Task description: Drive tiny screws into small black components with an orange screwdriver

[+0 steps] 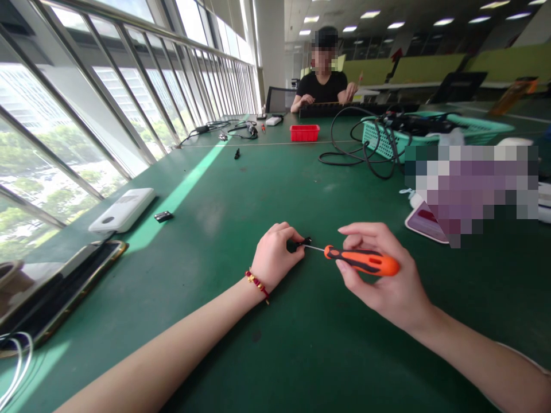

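My left hand (278, 255), with a red and gold bracelet at the wrist, pinches a small black part (306, 241) just above or on the green table. Its exact kind is too small to tell. In my right hand (387, 275) lies a screwdriver (361, 260) with an orange and black handle, held between thumb and fingers. The screwdriver's thin metal shaft points left, and its tip meets the black part at my left fingertips. My fingers partly hide the black part.
On the green table (215, 310) stand a white power bank (123, 210), a small black piece (163, 216), a phone (64, 287) and a red box (305, 133). A teal basket (387, 143) trails black cables at right. Across the table sits another person (322, 86).
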`<action>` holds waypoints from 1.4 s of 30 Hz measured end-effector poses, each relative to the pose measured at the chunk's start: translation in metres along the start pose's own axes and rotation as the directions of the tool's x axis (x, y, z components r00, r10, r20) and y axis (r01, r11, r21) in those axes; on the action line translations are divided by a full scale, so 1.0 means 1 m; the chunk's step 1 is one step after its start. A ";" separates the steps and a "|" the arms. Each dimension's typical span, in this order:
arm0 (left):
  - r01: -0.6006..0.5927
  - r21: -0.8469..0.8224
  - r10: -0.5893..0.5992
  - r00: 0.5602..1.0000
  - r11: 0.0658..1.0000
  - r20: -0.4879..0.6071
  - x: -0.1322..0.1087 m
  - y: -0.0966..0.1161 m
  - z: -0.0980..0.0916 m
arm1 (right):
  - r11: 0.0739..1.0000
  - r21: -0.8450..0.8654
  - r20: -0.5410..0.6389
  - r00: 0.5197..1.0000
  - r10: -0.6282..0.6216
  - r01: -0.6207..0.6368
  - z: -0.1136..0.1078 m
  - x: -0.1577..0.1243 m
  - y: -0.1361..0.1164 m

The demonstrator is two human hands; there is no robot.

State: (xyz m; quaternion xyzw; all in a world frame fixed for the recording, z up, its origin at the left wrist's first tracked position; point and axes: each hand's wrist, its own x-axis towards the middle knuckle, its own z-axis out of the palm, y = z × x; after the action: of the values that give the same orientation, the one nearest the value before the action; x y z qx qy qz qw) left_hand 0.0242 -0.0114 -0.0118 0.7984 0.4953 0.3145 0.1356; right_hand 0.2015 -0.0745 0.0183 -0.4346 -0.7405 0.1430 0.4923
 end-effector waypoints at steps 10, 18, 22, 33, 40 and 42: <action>0.011 -0.011 -0.011 1.000 1.000 -0.008 0.000 -0.001 0.000 | 0.992 -0.073 -0.075 0.992 -0.104 0.098 -0.009 0.002 0.000; 0.023 -0.025 -0.023 1.000 0.999 -0.003 0.000 -0.001 -0.001 | 0.996 -0.064 -0.064 0.996 -0.066 0.061 -0.006 0.004 0.004; 0.017 -0.017 -0.017 1.000 1.000 -0.004 0.000 -0.001 -0.001 | 0.996 -0.071 -0.063 0.996 -0.061 0.056 -0.006 0.004 0.005; 0.023 -0.031 -0.023 1.000 0.999 0.004 0.001 0.001 -0.002 | 0.996 -0.051 -0.043 0.996 -0.075 0.073 -0.006 0.004 0.006; 0.006 -0.022 -0.005 1.000 1.000 0.014 0.000 -0.001 -0.001 | 0.998 -0.050 -0.054 0.997 -0.046 0.044 -0.007 0.005 0.003; 0.005 -0.019 -0.005 1.000 1.000 0.015 0.000 -0.001 -0.001 | 0.998 -0.043 -0.044 0.998 -0.043 0.041 -0.007 0.006 0.002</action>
State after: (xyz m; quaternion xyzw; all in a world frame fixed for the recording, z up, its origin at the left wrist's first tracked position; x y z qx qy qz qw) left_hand 0.0232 -0.0110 -0.0117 0.7981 0.4933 0.3130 0.1476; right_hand 0.2076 -0.0696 0.0238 -0.4324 -0.7410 0.1072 0.5025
